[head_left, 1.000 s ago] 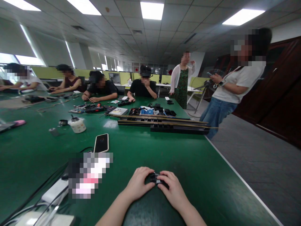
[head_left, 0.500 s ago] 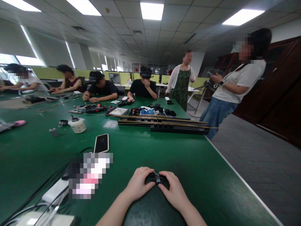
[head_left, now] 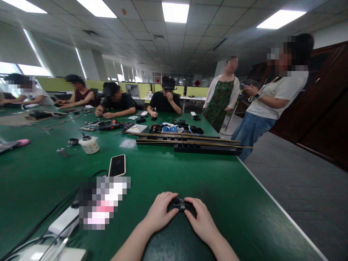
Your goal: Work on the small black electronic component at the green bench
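Note:
Between my hands, low over the green table [head_left: 217, 181] or on it, is a small black device [head_left: 179, 204] with a lighter metallic part at its middle. My left hand [head_left: 162, 209] grips its left side, thumb at the near edge and fingers curled over the far edge. On the right side, my right hand [head_left: 199, 214] pinches it the same way. The device's exact kind is too small to make out, and its ends are partly covered by my fingers.
Left of my hands lie a white-edged phone [head_left: 117, 165], a white power strip [head_left: 64, 219] and cables. A white jar [head_left: 90, 145] stands farther back. Long black rails [head_left: 190, 145] with thin rods cross the table ahead. Several people sit around it; two stand at right.
My hands stay nearly in place, and the small black device is turned slightly between them. The standing person in the green dress has moved to the right.

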`<action>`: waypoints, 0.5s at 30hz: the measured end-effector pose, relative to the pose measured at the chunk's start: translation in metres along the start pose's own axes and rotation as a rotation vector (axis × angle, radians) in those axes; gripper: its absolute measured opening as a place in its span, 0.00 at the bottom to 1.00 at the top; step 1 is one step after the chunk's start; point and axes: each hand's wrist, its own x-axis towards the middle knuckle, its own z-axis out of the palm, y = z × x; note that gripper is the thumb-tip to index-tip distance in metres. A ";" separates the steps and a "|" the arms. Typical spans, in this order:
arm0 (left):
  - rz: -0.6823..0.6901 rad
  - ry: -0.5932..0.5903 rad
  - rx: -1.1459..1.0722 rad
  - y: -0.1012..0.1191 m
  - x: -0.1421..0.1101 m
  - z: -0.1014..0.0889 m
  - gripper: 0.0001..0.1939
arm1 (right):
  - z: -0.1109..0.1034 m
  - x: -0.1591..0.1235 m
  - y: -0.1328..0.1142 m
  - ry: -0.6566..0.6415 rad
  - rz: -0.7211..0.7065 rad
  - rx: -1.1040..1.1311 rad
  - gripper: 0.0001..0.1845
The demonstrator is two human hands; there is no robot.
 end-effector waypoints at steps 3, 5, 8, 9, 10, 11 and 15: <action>0.002 0.004 -0.002 0.000 0.000 0.000 0.20 | 0.000 0.000 0.000 0.004 0.000 0.001 0.16; 0.000 0.005 -0.001 -0.001 0.000 0.000 0.20 | 0.000 0.000 0.000 0.001 -0.002 0.003 0.16; 0.002 0.004 0.004 -0.001 0.000 0.001 0.19 | 0.000 0.000 -0.001 -0.005 0.000 -0.003 0.16; 0.005 0.003 0.006 -0.002 0.000 0.001 0.19 | 0.000 0.000 -0.001 -0.008 0.001 -0.006 0.16; 0.007 0.003 0.008 -0.002 0.000 0.001 0.19 | 0.000 0.000 -0.001 -0.008 0.002 -0.008 0.15; 0.007 0.005 0.010 -0.001 0.000 0.001 0.19 | 0.000 0.000 -0.001 -0.007 0.003 -0.009 0.15; 0.006 0.011 0.010 0.000 -0.001 0.000 0.18 | 0.000 0.000 0.000 -0.005 0.005 -0.007 0.15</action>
